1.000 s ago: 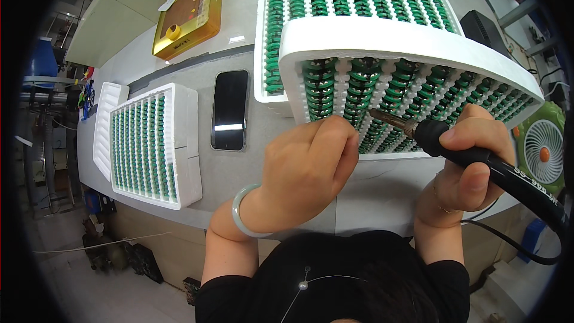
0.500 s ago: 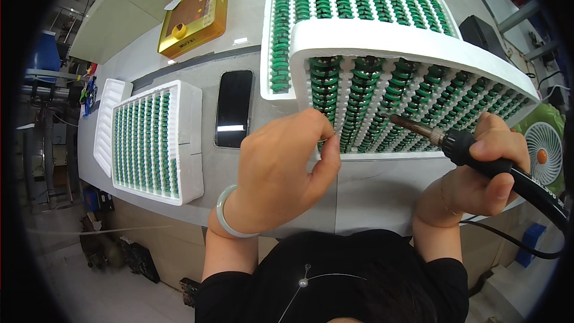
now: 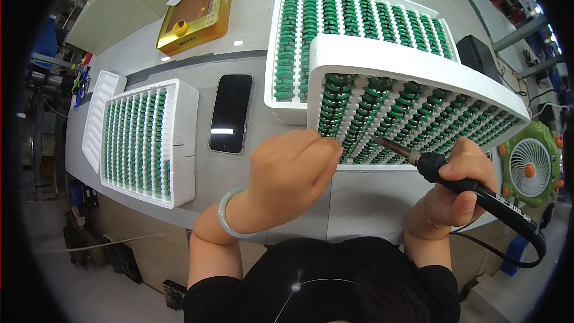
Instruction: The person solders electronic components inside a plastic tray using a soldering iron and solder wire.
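Since half a second ago the left hand (image 3: 293,176) has hardly shifted, its fingertips holding at the near edge of the tilted white foam tray of green coil parts (image 3: 412,113), while the right hand (image 3: 454,194) has drawn the black-handled soldering iron (image 3: 478,194) a little lower, the metal tip still against the tray's front rows. The left grip is curled together, fingers bunched at the tray's edge; whether it pinches anything cannot be told, as the knuckles hide the fingertips. The right grip is clamped around the iron's handle, whose cable runs off to the right of the tray. The tilted tray leans over a second flat white foam tray of green parts (image 3: 299,42) just behind it. Left of the tilted tray a black phone (image 3: 230,113) lies face up on the grey surface (image 3: 359,203), and further left stands a third white foam tray of green parts (image 3: 146,140). Far behind and left lies a gold rectangular box (image 3: 194,15); right of the tray stands a small green fan (image 3: 529,167).
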`<state>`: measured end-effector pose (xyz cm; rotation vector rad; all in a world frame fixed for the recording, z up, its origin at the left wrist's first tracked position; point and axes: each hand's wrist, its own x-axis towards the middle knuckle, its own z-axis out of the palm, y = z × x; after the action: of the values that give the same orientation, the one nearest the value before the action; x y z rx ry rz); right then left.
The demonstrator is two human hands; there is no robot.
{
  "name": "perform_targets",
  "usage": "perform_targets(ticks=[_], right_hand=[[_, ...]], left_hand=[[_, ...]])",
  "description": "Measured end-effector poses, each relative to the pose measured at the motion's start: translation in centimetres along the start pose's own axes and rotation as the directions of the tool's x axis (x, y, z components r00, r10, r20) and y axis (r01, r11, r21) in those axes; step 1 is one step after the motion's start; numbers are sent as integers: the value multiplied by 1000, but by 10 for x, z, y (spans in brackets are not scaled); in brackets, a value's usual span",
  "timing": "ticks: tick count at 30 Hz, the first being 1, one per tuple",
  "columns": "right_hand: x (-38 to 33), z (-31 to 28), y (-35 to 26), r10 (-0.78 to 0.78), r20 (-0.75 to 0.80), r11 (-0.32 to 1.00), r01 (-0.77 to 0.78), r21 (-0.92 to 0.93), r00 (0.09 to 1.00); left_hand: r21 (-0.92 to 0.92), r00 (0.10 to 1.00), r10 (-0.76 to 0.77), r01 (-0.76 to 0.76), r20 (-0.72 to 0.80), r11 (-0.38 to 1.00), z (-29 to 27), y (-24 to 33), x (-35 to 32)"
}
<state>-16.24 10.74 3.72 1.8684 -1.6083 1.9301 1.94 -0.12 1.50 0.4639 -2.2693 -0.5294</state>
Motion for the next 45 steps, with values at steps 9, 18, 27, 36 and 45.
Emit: perform_targets(ticks=[9,18,27,36,45], right_hand=[[0,11,3,-53,15,996,54,-77,998],[-2,12,3,-53,82,996,58,-66,995],[-3,14,4,-46,121,995,56,-79,992],[-2,15,6,-58,112,993,68,-91,992],[-3,15,7,-66,108,993,76,-90,992]], left_hand=[[-72,999,25,-27,-23,997,9,-9,0],[-53,1000,-6,6,-13,999,11,-10,-1],[-9,1000,-13,13,-13,1000,13,-13,-5],[-24,1000,-8,9,19,1000,11,-12,-3],[-32,1000,-13,14,11,999,11,-13,-3]])
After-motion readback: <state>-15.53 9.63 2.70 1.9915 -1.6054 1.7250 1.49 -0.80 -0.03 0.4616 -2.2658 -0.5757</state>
